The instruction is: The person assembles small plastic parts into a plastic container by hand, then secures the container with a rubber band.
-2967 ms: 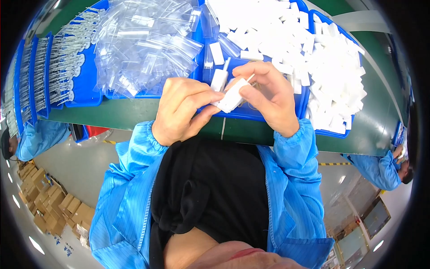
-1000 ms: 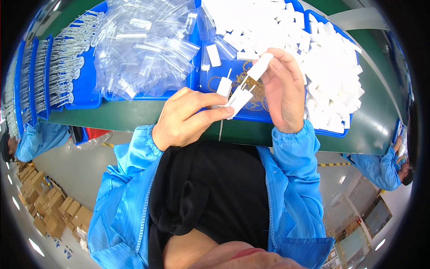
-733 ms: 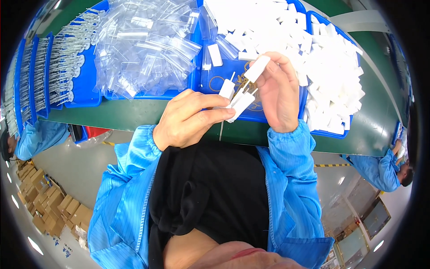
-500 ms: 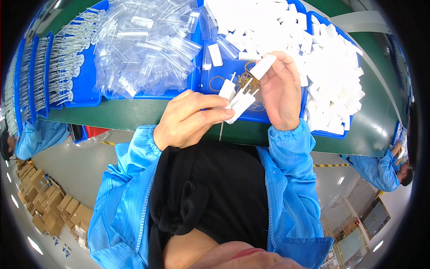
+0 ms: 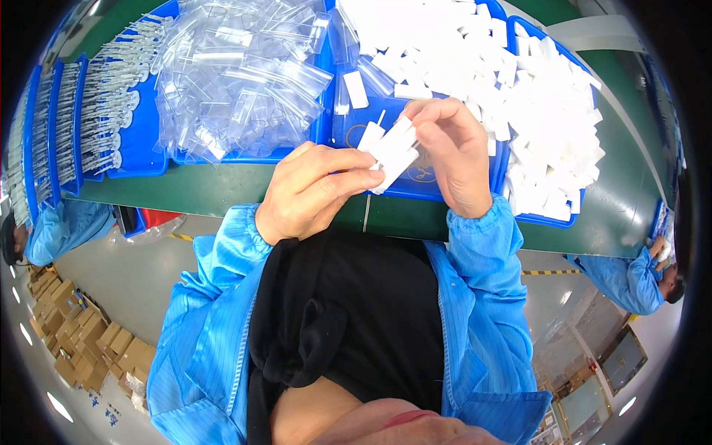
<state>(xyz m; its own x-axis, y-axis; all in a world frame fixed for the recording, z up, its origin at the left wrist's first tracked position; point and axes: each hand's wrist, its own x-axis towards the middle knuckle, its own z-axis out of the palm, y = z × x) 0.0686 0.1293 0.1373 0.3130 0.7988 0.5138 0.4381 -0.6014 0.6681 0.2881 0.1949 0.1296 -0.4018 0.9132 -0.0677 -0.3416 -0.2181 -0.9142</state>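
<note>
Right hand (image 5: pixel 458 152) moved inward, white pieces (image 5: pixel 396 151) part-hiding tan bands (image 5: pixel 423 175), clear bags (image 5: pixel 237 81)

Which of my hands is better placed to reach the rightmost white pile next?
Probably your right hand: it is nearer that white pile, though it is busy at the upper end of the white pieces that your left hand, farther off, is pinching.
</note>
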